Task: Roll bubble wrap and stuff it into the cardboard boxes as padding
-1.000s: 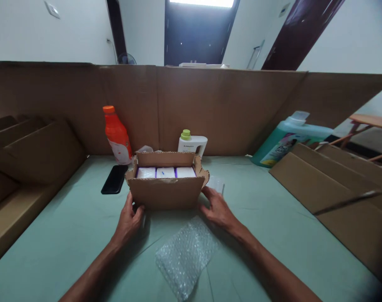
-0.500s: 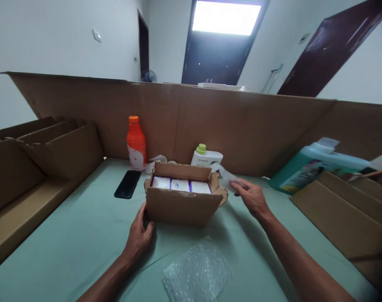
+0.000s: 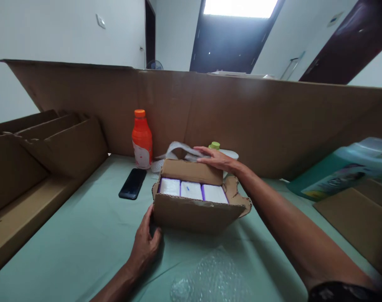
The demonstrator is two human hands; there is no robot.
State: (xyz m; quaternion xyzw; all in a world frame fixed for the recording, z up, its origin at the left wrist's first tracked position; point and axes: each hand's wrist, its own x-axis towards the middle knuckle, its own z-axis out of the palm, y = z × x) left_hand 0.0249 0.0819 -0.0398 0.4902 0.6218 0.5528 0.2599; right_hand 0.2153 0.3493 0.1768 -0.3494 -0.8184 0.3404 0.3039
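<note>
Cardboard box is set upright with its top open, just right of the left fingers and on the near side of the right fingers. Inside it, three white packs with purple edges are lined up in a row, and a small blue mark is shown on the middle one. The box's near left corner is touched by the left hand, whose thumb is spread apart from its fingers. The right hand is stretched out over the box's far flap, its fingers extended at the end of a strip of translucent film; whether they are closed on it cannot be told.

Crumpled bubble wrap is seen left of the right fingertips, behind the box. A larger bubble wrap sheet is laid nearer and to the right of the left fingers, on a pale green cloth. Beyond the left fingers, a black phone is laid flat, with an orange bottle stood past it. A white bottle with a green cap is partly covered by the right hand. Well to the right of the right fingers, a teal jug is partly hidden by cardboard flaps.
</note>
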